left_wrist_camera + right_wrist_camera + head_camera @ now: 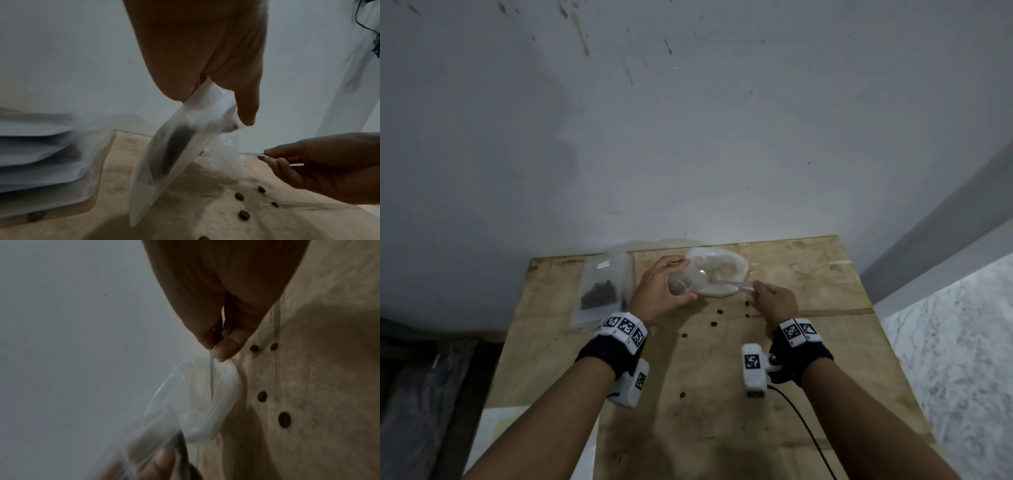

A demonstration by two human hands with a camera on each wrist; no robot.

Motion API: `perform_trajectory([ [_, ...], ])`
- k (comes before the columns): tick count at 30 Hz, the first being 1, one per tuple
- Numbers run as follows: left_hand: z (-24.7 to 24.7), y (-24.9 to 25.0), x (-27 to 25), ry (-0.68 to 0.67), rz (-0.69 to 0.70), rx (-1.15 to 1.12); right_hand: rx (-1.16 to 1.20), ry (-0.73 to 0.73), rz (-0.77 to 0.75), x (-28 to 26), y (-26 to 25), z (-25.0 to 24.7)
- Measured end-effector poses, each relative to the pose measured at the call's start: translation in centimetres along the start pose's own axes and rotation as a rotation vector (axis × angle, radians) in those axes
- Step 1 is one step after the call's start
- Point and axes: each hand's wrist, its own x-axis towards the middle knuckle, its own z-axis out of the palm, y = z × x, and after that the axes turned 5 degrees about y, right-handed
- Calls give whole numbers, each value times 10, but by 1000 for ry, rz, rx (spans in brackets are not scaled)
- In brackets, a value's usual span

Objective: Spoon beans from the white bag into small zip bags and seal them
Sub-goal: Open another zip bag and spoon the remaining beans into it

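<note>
My left hand (pixel 686 279) holds a small clear zip bag (pixel 678 286) by its mouth, tilted above the table beside the white bag (pixel 732 265). In the left wrist view the small zip bag (pixel 174 155) hangs slanted from my left hand (pixel 211 104) with a dark patch of beans inside. My right hand (pixel 755 290) pinches the handle of a metal spoon (pixel 738 285), whose bowl reaches into the white bag. The right wrist view shows my right hand (pixel 216 348) pinching the spoon (pixel 211 378) over the white bag (pixel 222 405). The spoon's bowl is hidden.
A pile of zip bags with beans (pixel 602 287) lies at the back left of the wooden table (pixel 722 428), close to the wall. Several loose beans (pixel 714 323) are scattered on the table near my hands. A black cable (pixel 804 428) runs from my right wrist.
</note>
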Motion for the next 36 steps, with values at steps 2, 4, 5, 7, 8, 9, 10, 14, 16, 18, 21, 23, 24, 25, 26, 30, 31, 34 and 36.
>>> perform_trajectory([
  [2,-1,-4,0,13,-29,-12,57,45,-8,3,-3,-7],
  [4,-1,-6,0,26,-42,-14,90,62,-32,7,-6,-14],
  [5,0,-7,1,35,-46,-12,97,65,-41,8,-9,-17],
  [7,3,-7,3,48,-57,-11,96,63,-74,12,-11,-24],
  [8,4,-7,4,49,-64,-13,86,61,-86,14,-13,-27],
  [9,5,-6,5,51,-67,-15,80,65,-87,14,-15,-30],
  [10,6,-5,6,56,-68,-18,97,66,-84,15,-17,-33],
  [14,11,-3,10,90,-57,-23,104,84,-140,9,-36,-39],
  [16,12,-1,12,96,-60,-21,130,77,-166,5,-48,-40],
  [18,14,0,12,100,-57,-27,135,53,-194,1,-62,-38],
  [21,15,2,12,139,-68,-82,89,26,-265,-6,-79,-33],
  [23,15,2,12,159,-90,-98,59,18,-315,-10,-87,-30],
  [24,15,2,12,167,-98,-100,53,13,-332,-12,-90,-29],
  [25,15,1,11,172,-107,-104,53,9,-341,-13,-92,-29],
  [26,15,1,11,179,-114,-109,57,8,-340,-13,-94,-28],
  [30,13,2,11,192,-136,-118,90,10,-282,-11,-96,-28],
  [31,12,3,12,192,-136,-121,95,2,-273,-12,-96,-28],
  [34,12,4,13,187,-137,-143,66,-25,-314,-19,-100,-27],
  [36,13,6,12,196,-134,-152,19,-51,-403,-25,-104,-27],
])
